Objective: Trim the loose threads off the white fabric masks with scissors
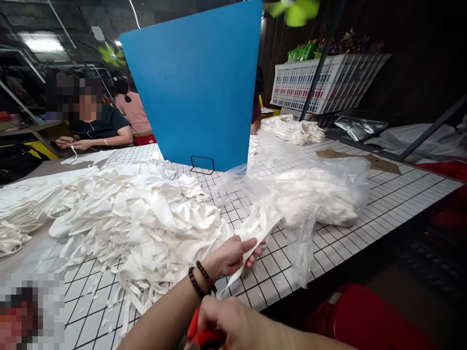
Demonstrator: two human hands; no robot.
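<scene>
White cloth strip (pixel 269 224) over the gridded table (pixel 368 226), pinched by the outstretched left hand (pixel 233 256), beaded bracelets (pixel 195 286) at its wrist! Lower down, the right hand (pixel 233 318) curls round red handles (pixel 192 324). Right of the white pile (pixel 146 209), a clear bag (pixel 352 170) bulges with white material; behind, a green basket (pixel 302 52) tops a white crate (pixel 297 87).

White cloth pc (pixel 263 228), thin & limp, held up at a slant, ctr: wider, creased part far R, narrow strip trailing near L. Big white cloth heap (pixel 146 209) just L of it, tangled & crumpled, w/ loose strips spilling out on near side. Red-handled tool (pixel 213 336) gripped at near edge, ctr, mostly hidden, so type & working end unclear.
</scene>
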